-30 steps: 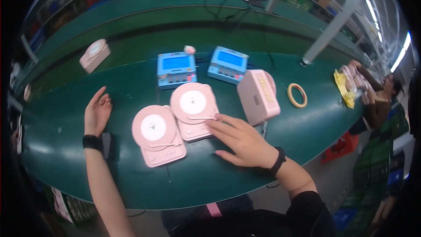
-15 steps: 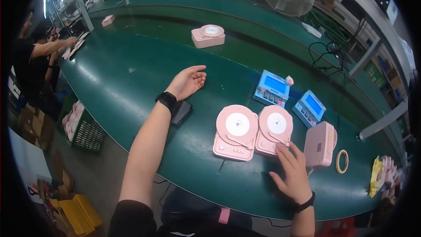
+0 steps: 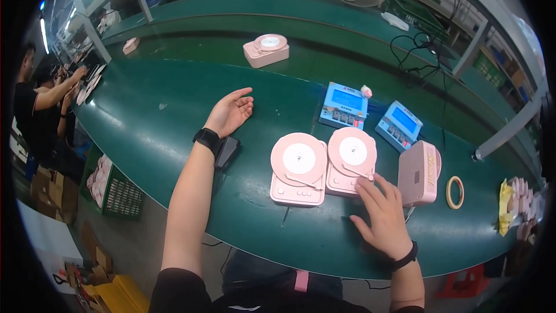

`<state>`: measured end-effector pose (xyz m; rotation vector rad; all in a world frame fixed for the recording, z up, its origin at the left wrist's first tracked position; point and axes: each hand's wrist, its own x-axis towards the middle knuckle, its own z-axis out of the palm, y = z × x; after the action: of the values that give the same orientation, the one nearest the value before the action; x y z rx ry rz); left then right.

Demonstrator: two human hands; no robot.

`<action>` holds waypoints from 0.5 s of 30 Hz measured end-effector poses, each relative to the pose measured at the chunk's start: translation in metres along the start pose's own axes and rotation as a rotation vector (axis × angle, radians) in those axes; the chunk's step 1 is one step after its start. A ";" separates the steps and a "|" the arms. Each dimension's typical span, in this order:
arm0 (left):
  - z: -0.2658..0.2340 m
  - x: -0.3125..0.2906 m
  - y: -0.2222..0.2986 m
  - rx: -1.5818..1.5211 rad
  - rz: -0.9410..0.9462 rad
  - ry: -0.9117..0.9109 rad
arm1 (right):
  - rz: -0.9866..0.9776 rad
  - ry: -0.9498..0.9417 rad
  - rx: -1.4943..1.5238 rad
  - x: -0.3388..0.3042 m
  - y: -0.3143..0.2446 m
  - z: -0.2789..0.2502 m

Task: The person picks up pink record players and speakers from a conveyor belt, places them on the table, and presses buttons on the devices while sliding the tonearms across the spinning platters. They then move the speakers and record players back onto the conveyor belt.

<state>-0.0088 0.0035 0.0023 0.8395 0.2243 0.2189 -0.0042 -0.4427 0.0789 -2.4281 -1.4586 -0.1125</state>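
- Pink player (image 3: 350, 162), the right one of a touching pair, lies just beyond your right hand (image 3: 382, 215); that grip is spread flat, fingertips on its near right corner, holding nothing.
- Your left hand (image 3: 230, 112) rests open and palm-up, well apart toward the surface's far left.
- Its twin (image 3: 298, 169) sits on the left; a pink upright box (image 3: 418, 174) stands close on the right, crowding that side.
- Two blue testers (image 3: 345, 106) lie behind them.

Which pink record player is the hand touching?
The right hand touches the right one of the two side-by-side pink players, fingertips at its front corner. Its twin to the left goes untouched, and a third sits far back, alone.
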 end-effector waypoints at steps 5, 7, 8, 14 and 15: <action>0.004 0.000 -0.001 -0.017 -0.006 -0.007 | 0.043 -0.013 0.043 -0.003 -0.006 -0.001; 0.005 -0.002 0.000 -0.011 0.000 0.006 | 0.059 -0.011 0.048 -0.003 -0.005 0.000; 0.005 -0.003 0.000 -0.002 -0.001 0.008 | 0.047 -0.015 0.050 -0.003 -0.005 0.002; 0.010 -0.004 0.001 -0.016 -0.004 0.009 | 0.044 -0.028 -0.020 -0.001 -0.002 0.001; 0.009 -0.003 0.001 -0.023 -0.002 0.010 | 0.040 -0.029 -0.036 -0.001 -0.001 0.000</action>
<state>-0.0087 -0.0035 0.0092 0.8160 0.2317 0.2234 -0.0055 -0.4429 0.0793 -2.4962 -1.4309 -0.0961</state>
